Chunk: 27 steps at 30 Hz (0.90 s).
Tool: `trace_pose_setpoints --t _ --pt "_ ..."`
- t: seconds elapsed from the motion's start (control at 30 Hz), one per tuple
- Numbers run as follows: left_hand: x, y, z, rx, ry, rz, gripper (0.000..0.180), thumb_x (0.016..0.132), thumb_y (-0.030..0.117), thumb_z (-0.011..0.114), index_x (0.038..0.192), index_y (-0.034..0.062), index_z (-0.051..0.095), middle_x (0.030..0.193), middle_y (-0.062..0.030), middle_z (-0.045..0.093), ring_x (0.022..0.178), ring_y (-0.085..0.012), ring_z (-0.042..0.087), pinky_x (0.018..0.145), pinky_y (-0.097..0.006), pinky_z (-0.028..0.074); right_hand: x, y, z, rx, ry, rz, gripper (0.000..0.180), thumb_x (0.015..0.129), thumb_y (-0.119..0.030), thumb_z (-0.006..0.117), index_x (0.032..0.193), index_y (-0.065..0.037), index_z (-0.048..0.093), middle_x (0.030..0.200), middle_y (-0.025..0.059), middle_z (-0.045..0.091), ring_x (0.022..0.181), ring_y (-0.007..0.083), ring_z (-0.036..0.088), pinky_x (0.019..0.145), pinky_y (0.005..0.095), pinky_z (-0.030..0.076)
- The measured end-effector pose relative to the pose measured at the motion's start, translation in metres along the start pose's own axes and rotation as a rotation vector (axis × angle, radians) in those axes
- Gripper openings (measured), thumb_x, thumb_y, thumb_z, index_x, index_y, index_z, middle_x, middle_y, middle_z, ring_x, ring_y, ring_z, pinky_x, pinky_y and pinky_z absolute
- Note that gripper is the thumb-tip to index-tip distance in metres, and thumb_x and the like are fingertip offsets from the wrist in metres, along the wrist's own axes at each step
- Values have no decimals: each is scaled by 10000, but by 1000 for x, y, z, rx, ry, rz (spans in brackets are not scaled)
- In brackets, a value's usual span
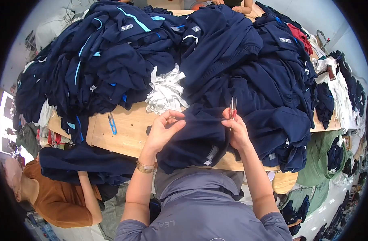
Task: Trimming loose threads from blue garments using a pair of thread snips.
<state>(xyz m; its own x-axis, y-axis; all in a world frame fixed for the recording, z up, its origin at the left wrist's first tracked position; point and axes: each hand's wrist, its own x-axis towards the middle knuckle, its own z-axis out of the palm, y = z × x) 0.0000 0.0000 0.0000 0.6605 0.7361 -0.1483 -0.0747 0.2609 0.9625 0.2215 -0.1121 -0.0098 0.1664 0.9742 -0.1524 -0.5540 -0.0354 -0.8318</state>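
A navy garment (200, 132) is stretched between my hands at the table's near edge, its lower part hanging toward my lap with a grey patch near the bottom. My left hand (164, 129) pinches one side of its edge between thumb and fingers. In my right hand (239, 130) are red-handled thread snips (233, 109), blades pointing away from me. The fingers of that hand also sit against the garment's other side; how firmly they hold the cloth cannot be made out. Beyond my left hand lies a heap of white fabric strips (166, 90).
Blue-handled snips (113, 124) lie on the wooden table (131, 130). Large piles of navy garments (123, 60) cover its far side and right. At left, a person in a brown top (65, 193) handles dark cloth. More hands show at the far edge. A green sack (318, 156) hangs at right.
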Motion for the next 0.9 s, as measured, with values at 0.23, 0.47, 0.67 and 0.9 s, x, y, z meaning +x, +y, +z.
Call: trace_pose_setpoints --t 0.23,0.47,0.67,0.9 --pt "0 2 7 310 -33 81 258 780 160 718 953 -4 618 803 20 598 734 -38 508 685 -203 417 -1 -9 2 79 87 0 146 813 -65 585 832 -128 455 722 -76 446 688 21 432 629 169 323" --pt "6 -3 10 96 -38 60 223 834 171 669 927 -24 615 830 33 598 777 -43 515 717 -208 427 7 2 5 -69 223 -35 162 814 -144 652 836 -143 492 767 -87 459 741 21 420 698 182 322" --pt "13 -1 -4 869 233 356 187 725 76 699 866 14 593 723 -96 592 676 -202 574 667 -300 459 26 -14 -12 -263 239 -280 174 856 -104 613 833 -127 442 724 -88 380 669 14 341 615 173 281" --pt "-22 -18 13 964 163 46 334 774 308 695 649 9 615 541 -92 585 483 -227 580 503 -325 453 18 -2 -49 -604 343 -304 151 882 -107 571 839 -112 426 702 -72 361 636 26 310 568 189 272"
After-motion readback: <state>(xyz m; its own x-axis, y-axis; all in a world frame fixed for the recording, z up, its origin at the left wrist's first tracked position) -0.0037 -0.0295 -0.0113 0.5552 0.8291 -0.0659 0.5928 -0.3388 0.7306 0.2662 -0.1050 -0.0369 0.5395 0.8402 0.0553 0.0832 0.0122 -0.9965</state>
